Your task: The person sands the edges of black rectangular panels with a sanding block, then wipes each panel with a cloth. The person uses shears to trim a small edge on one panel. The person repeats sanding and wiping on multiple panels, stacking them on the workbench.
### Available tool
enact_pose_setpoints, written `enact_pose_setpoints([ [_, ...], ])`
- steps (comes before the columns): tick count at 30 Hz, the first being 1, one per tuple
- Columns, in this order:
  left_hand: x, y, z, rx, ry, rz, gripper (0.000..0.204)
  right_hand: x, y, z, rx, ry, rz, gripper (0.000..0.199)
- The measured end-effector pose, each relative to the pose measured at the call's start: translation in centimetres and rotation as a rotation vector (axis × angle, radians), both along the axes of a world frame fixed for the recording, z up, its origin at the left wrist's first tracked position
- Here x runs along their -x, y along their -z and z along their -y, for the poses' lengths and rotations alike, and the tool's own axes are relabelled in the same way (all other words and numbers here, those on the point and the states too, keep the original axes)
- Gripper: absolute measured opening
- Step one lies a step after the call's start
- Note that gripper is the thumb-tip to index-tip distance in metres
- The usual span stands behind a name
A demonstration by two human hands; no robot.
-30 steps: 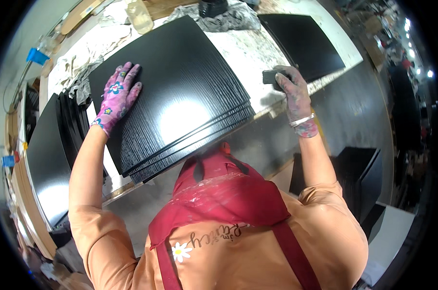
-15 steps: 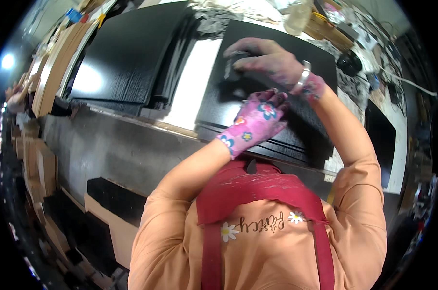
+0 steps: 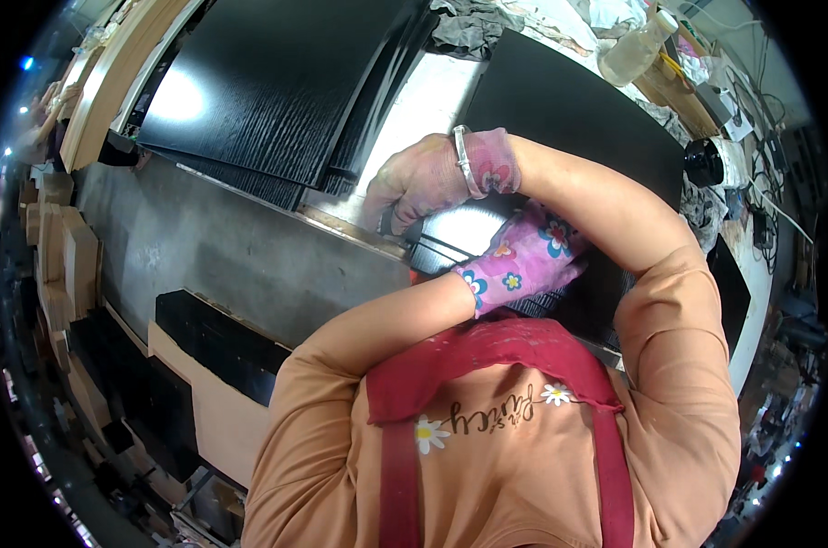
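Note:
A black wood-grain panel (image 3: 569,100) lies on the workbench in front of me. My right hand (image 3: 423,183), in a stained pink glove with a pale band at the wrist, is at its near left edge with the fingers bent down. What those fingers hold, if anything, is hidden beneath them. My left hand (image 3: 528,260), in a flowered purple glove, rests on the near part of the panel. Its fingers lie along the surface, partly in the shade of my right forearm, which crosses above.
More black panels (image 3: 258,82) are stacked on the left. Behind are grey rags (image 3: 473,32), a cloudy plastic bottle (image 3: 638,50) and a cardboard box (image 3: 679,96). A dark-mouthed jar (image 3: 706,163) stands at the right. Boards (image 3: 217,393) lie low at the left.
My right hand has come from the panel's middle toward me and left, to its near left edge. My left hand stays on the panel, slightly nearer me. The whole view has shifted somewhat.

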State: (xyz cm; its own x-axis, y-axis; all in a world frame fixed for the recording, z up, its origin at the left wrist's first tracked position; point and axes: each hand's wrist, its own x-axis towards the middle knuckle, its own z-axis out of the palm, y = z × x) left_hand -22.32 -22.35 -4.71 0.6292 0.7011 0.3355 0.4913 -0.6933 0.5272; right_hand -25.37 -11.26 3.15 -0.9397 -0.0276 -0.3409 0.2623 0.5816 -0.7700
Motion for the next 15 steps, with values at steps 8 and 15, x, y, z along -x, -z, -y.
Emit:
enact_pose_setpoints([
  [8,0.5,-1.1,-2.1,-0.025,0.152,-0.088,0.05,-0.2,-0.6,-2.0,-0.088,-0.038,0.057,0.032],
  [15,0.7,-2.3,-2.2,0.029,0.157,-0.016,0.057,-2.8,-1.1,-6.1,-0.168,0.036,0.088,0.028],
])
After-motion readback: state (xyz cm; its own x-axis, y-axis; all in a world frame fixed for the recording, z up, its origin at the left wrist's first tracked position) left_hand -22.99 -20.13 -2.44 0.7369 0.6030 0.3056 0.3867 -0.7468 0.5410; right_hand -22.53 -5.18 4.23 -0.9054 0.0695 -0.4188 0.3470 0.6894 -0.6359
